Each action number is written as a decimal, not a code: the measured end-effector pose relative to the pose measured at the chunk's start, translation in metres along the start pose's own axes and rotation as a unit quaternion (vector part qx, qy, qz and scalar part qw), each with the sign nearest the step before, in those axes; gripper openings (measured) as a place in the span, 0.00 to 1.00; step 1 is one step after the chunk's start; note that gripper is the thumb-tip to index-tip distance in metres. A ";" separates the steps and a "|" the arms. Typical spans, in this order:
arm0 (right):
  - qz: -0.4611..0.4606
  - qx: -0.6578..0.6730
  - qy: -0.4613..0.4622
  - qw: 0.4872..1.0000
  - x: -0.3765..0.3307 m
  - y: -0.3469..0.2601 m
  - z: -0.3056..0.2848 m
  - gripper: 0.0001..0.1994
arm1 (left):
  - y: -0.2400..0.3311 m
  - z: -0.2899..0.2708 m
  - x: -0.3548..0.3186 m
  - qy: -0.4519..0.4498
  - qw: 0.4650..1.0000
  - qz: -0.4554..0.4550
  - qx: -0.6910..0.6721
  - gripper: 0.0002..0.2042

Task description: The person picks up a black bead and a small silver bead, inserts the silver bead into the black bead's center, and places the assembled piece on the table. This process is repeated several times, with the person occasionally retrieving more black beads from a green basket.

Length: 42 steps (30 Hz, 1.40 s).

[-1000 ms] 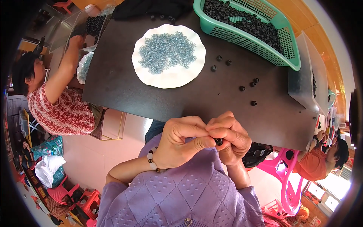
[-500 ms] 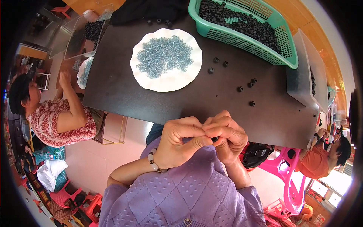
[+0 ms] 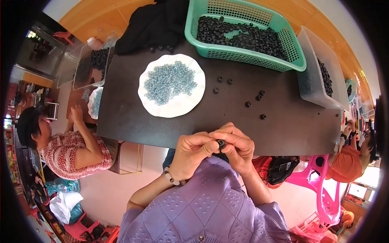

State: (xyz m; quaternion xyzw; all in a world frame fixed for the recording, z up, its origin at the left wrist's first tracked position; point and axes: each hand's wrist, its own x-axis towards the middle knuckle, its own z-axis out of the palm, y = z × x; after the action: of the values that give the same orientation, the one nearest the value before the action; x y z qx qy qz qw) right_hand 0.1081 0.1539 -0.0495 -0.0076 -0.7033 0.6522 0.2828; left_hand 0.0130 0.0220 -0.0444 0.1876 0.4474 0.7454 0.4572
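Just beyond the near edge of my chest, my left hand [image 3: 190,153] and my right hand [image 3: 238,149] meet over the table's front edge. Both pinch one small round black piece [image 3: 221,143] between thumbs and fingers; its ringed end with a central hole faces up. Whether a clear ring sits inside it is too small to tell. Ahead and left, a white wavy-rimmed plate [image 3: 178,111] bears a heap of small translucent bluish rings [image 3: 168,83]. Several similar black pieces [image 3: 248,104] lie loose on the dark table [image 3: 182,131], right of the plate.
A green perforated basket [image 3: 243,58] of black pieces stands at the back, beside a clear plastic bin [image 3: 310,87] with more. Black cloth [image 3: 150,26] lies back left. One person [image 3: 75,156] sits at left, another [image 3: 348,164] at right, near a pink stool [image 3: 320,182].
The black piece, mostly hidden between my fingers before, now shows its holed end upward. My hands stay together around it. The whole view has shifted, with more of the table's back showing.
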 end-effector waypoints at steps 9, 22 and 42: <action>0.027 0.078 0.019 0.996 -0.007 0.008 -0.013 0.22 | -0.001 0.009 0.006 0.022 0.997 -0.055 -0.049 0.08; -0.026 0.020 0.018 0.999 -0.006 0.011 -0.018 0.22 | -0.012 0.011 0.007 0.005 0.997 -0.065 -0.032 0.07; -0.042 -0.048 0.096 0.993 -0.010 0.010 -0.010 0.15 | -0.017 0.012 0.010 -0.026 0.999 -0.023 0.015 0.06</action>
State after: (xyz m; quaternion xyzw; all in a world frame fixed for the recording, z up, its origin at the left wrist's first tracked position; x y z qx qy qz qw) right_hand 0.1170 0.1610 -0.0622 -0.0543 -0.7034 0.6012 0.3754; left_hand 0.0247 0.0394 -0.0534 0.2032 0.4503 0.7227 0.4834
